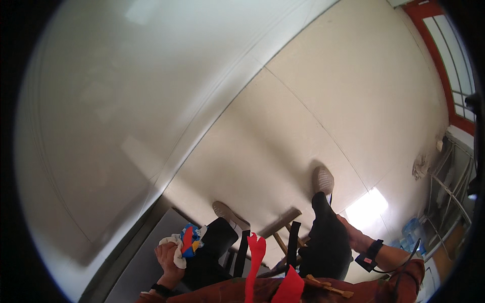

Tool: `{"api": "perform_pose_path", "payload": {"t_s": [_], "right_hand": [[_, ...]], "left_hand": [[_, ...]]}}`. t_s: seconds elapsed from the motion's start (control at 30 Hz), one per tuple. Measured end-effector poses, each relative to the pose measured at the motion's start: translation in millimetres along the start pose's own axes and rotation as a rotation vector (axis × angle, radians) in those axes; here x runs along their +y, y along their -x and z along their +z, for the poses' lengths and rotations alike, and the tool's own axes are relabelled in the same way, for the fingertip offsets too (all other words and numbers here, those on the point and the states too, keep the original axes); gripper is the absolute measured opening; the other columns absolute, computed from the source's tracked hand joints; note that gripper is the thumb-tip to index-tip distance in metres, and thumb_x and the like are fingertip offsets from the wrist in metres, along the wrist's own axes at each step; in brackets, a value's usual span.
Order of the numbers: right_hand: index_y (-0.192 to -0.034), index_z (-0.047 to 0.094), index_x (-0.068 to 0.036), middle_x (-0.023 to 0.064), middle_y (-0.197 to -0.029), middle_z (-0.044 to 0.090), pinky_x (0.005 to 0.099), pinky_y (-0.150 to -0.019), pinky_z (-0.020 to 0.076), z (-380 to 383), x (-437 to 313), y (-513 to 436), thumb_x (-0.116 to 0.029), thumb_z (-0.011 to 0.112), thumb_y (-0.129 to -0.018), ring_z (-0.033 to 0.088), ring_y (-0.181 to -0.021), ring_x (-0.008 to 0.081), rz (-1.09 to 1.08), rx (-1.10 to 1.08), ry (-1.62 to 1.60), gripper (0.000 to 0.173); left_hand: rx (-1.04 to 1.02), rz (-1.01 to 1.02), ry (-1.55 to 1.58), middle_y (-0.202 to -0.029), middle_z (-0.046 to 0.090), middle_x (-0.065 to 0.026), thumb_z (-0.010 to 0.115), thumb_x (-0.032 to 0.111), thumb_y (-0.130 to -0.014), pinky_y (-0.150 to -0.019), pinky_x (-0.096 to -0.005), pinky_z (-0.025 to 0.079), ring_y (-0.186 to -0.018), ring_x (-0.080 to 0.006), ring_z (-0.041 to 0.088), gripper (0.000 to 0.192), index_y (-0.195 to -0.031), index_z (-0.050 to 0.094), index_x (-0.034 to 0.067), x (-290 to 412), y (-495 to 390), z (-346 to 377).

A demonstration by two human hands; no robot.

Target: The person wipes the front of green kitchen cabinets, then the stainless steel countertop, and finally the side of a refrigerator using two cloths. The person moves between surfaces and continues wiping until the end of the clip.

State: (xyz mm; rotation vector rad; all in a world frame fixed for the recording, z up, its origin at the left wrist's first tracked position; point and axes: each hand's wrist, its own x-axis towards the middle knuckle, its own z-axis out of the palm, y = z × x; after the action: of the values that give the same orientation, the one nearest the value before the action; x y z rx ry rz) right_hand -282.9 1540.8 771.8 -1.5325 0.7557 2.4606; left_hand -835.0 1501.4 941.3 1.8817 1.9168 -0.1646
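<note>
My left hand [168,261] is closed around a bunched white cloth [177,246]. Against it sits a crumpled bundle [191,240] in blue, red, yellow and white, beside my left knee; I cannot tell whether it is fabric or plastic. On the outer side of my right leg [327,246], in black trousers, rests my right hand [354,235]. Its fingers are partly hidden by the leg, and nothing shows in it. A black band with a small device [369,257] is on that wrist. Two red strips [257,252] hang at my front.
Beside my left leg is a grey flat-topped surface [140,261]. A wooden frame [280,223] shows between my legs on the tiled floor [288,125]. A large glossy pale panel [132,94] fills the upper left. Right are a metal rack [451,193], clear bottles [411,235] and a red-framed window or door [435,49].
</note>
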Motion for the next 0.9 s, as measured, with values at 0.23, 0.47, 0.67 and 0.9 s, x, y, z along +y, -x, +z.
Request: {"api": "perform_pose_path", "payload": {"t_s": [0.23, 0.47, 0.67, 0.9], "right_hand": [[-0.137, 0.052, -0.008, 0.0084, -0.130, 0.063, 0.0377, -0.102, 0.0526, 36.7, -16.0, 7.1, -0.040, 0.051, -0.105, 0.063, -0.113, 0.0225, -0.079, -0.029, 0.259, 0.045], [-0.133, 0.055, -0.003, 0.0138, -0.132, 0.063, 0.0444, -0.095, 0.0571, 46.0, -27.2, 1.9, -0.028, 0.055, -0.104, 0.066, -0.109, 0.0244, -0.102, 0.133, 0.547, 0.038], [-0.122, 0.063, -0.008, 0.0122, -0.116, 0.070, 0.0504, -0.090, 0.0579, 13.6, -122.0, -20.8, -0.052, 0.053, -0.099, 0.068, -0.107, 0.0291, 0.027, 0.222, 1.131, 0.051], [-0.124, 0.061, -0.004, 0.0118, -0.108, 0.068, 0.0352, -0.082, 0.0538, 238.9, -129.0, 103.7, -0.027, 0.060, -0.093, 0.066, -0.102, 0.0210, -1.662, -0.289, 1.027, 0.039]], "left_hand": [[0.276, 0.010, 0.025, -0.102, 0.062, -0.0116, 0.063, 0.018, -0.082, -0.084, -0.0453, 0.040, -0.094, -0.0333, 0.057, 0.021, -0.100, 0.066, 0.006, 12.7, 17.0, 11.4], [0.537, 0.044, -0.024, -0.101, 0.064, -0.0087, 0.071, 0.010, -0.071, -0.081, -0.0425, 0.040, -0.092, -0.0301, 0.058, 0.029, -0.099, 0.067, 0.007, 25.2, 36.9, 4.7], [0.746, 0.027, -0.041, -0.101, 0.065, -0.0102, 0.069, 0.006, -0.069, -0.082, -0.0441, 0.041, -0.094, -0.0331, 0.058, 0.032, -0.101, 0.066, 0.005, 46.9, 73.6, -5.3], [0.993, -0.006, -0.048, -0.097, 0.063, -0.0105, 0.064, 0.006, -0.075, -0.078, -0.0442, 0.041, -0.092, -0.0336, 0.058, 0.025, -0.100, 0.064, 0.006, 80.7, 109.0, 11.0]]}}
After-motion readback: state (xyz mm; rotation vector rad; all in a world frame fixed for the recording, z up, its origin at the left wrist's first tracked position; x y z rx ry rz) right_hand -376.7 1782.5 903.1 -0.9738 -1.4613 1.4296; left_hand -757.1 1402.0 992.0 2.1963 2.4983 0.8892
